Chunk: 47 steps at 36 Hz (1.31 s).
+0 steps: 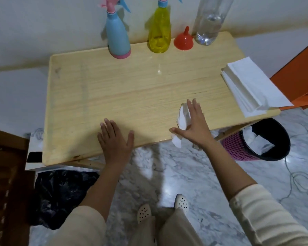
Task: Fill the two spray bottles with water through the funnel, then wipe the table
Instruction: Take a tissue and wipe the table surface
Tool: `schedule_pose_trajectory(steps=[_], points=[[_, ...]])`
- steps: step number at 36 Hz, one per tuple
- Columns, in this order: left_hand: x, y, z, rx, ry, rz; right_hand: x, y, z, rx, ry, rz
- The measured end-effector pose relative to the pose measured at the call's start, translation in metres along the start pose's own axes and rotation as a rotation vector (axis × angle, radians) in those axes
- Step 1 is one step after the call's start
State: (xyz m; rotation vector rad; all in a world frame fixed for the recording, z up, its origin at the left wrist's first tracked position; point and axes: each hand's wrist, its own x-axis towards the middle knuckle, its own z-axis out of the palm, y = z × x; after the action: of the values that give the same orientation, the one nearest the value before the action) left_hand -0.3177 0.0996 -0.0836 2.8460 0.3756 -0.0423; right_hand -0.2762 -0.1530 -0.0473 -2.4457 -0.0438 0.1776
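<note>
Two hands at the wooden table's [132, 89] front edge: left hand [114, 139] flat, empty; right hand [196, 125], fingers straight, pressing crumpled tissue [182, 116].

Along the far edge of the surface [132, 89] stand, from left to right, the left spray bottle [118, 38], the right spray bottle [159, 32], a funnel [183, 41] and a water bottle [209, 23]; a napkin stack [247, 86] lies at the right edge; near the front edge the left hand [115, 139] lies flat; to its right, the right hand [196, 125] presses a tissue [182, 118]; a bin [235, 146] stands on the floor by the front right corner.
</note>
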Motion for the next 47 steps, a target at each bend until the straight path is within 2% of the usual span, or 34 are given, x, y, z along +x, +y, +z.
schedule_pose_trajectory(steps=[2, 4, 9, 17, 27, 32, 39, 44, 47], points=[[-0.001, 0.000, 0.000, -0.001, 0.003, -0.002, 0.007, 0.003, -0.006, -0.101, -0.136, -0.033], [-0.001, 0.000, 0.001, -0.003, 0.004, -0.003, 0.008, 0.006, -0.008, -0.184, -0.168, -0.074], [-0.002, -0.002, 0.002, -0.017, 0.025, 0.003, 0.002, 0.012, -0.013, -0.203, -0.108, -0.156], [-0.002, 0.000, 0.000, -0.032, 0.021, 0.011, -0.003, 0.009, -0.007, -0.237, -0.099, -0.131], [-0.002, -0.001, -0.004, -0.082, 0.021, 0.044, -0.020, -0.005, 0.008, -0.047, 0.062, -0.063], [-0.010, 0.009, -0.009, -0.149, -0.039, 0.097, -0.036, -0.008, 0.006, 0.010, 0.151, 0.031], [-0.037, 0.075, -0.002, -0.298, -0.051, 0.160, -0.069, 0.027, -0.026, 0.117, 0.220, 0.160], [-0.057, 0.156, 0.023, -0.373, -0.136, 0.386, -0.100, 0.080, -0.074, 0.208, 0.331, 0.290], [-0.074, 0.220, 0.033, -0.330, -0.279, 0.566, -0.119, 0.126, -0.108, 0.201, 0.372, 0.377]])
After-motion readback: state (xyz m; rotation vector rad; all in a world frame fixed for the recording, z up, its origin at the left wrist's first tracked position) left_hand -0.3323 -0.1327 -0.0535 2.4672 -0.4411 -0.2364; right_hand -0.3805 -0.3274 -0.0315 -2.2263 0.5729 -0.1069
